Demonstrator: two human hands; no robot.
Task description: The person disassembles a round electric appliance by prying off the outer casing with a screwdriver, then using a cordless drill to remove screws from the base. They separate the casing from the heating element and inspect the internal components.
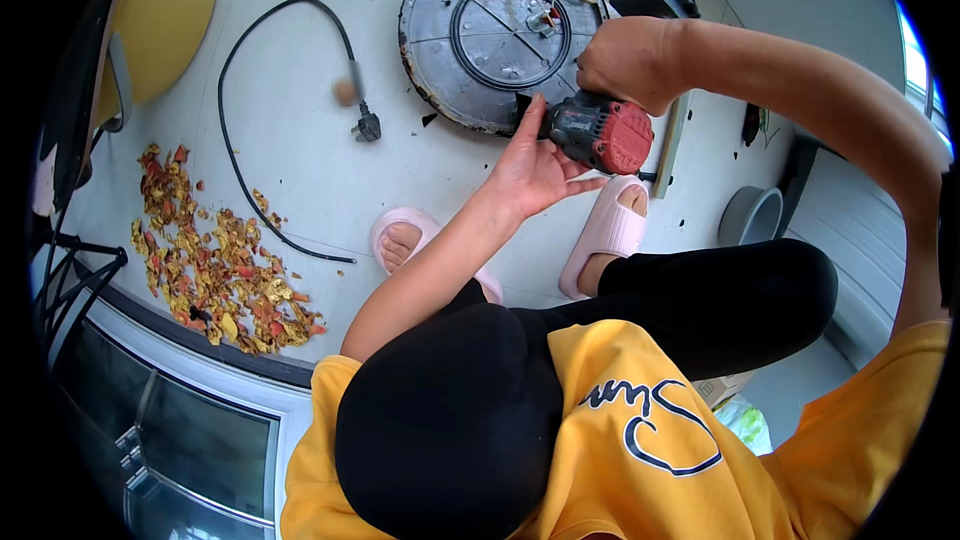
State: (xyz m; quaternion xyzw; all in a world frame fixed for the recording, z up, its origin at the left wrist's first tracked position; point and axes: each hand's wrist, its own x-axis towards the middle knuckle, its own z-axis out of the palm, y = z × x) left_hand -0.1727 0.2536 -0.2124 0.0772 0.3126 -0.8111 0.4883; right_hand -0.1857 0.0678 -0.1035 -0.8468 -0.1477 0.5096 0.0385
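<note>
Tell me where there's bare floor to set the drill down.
Bare floor lies between the black cord and the round appliance base, left of the left hand. It is crowded by the drill, slippers and scrap pile.

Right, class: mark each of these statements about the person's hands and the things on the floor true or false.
1. The right hand grips a red and black power drill. True.
2. The left hand holds the black cable. False: it steadies the drill's front; the black cable lies apart.
3. The round appliance base shows exposed wires. True.
4. The person is barefoot. False: pink slippers are worn.
</note>
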